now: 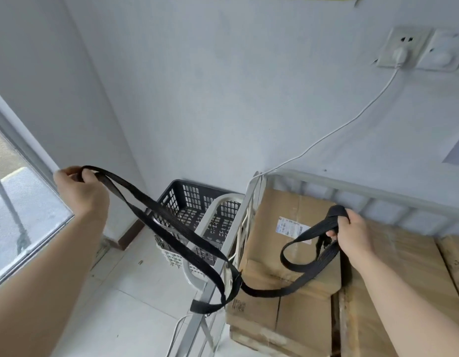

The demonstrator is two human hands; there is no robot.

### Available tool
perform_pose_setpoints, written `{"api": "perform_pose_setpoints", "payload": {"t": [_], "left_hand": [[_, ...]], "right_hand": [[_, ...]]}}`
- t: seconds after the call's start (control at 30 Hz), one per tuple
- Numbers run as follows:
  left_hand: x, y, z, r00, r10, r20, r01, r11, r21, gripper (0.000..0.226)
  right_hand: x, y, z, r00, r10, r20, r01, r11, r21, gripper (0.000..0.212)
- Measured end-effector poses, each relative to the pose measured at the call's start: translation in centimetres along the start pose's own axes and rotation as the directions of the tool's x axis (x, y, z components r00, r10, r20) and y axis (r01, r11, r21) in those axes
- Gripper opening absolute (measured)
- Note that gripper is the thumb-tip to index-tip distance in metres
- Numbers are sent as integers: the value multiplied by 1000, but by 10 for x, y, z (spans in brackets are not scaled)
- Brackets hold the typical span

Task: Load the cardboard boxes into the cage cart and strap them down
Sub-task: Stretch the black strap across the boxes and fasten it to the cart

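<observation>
A black strap (pixel 171 222) runs in a long slack loop between both hands. My left hand (pixel 81 191) pinches one end of it, raised at the left, away from the cart. My right hand (pixel 352 233) grips a bunched part of the strap above the boxes. The strap dips to the cart's left rail near the front and passes round it. A cardboard box with a white label (pixel 287 243) lies inside the grey metal cage cart (pixel 352 186). More cardboard boxes (pixel 408 266) lie to its right.
A black plastic crate (pixel 187 199) and a white basket (pixel 218 220) stand on the tiled floor left of the cart, against the wall. A white cable (pixel 352 119) hangs from a wall socket (pixel 401 50) down to the cart. A window (pixel 14 202) is at the left.
</observation>
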State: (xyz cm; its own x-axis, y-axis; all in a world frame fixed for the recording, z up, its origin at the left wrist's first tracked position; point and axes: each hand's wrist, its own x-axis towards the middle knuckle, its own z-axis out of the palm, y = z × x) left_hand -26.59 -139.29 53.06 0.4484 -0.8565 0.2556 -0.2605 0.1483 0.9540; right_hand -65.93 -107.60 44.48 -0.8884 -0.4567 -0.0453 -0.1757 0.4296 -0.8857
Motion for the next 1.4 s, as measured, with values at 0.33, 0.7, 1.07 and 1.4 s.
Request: {"api": "perform_pose_setpoints", "payload": {"t": [0.33, 0.7, 1.07, 1.4], "left_hand": [[-42, -83, 19, 888, -54, 457, -160, 895, 416, 29], [-138, -136, 55, 309, -302, 902, -575, 696, 430, 67], [-202, -125, 81, 249, -317, 915, -808, 452, 377, 59], [-330, -15, 112, 81, -255, 964, -171, 949, 266, 29]], "right_hand": [[-8, 4, 13, 1000, -3, 19, 3, 1000, 13, 26], [2, 3, 7, 996, -36, 78, 39, 999, -33, 33], [3, 0, -53, 972, -11, 233, -3, 998, 61, 36], [4, 11, -113, 835, -74, 545, 40, 996, 75, 28]]}}
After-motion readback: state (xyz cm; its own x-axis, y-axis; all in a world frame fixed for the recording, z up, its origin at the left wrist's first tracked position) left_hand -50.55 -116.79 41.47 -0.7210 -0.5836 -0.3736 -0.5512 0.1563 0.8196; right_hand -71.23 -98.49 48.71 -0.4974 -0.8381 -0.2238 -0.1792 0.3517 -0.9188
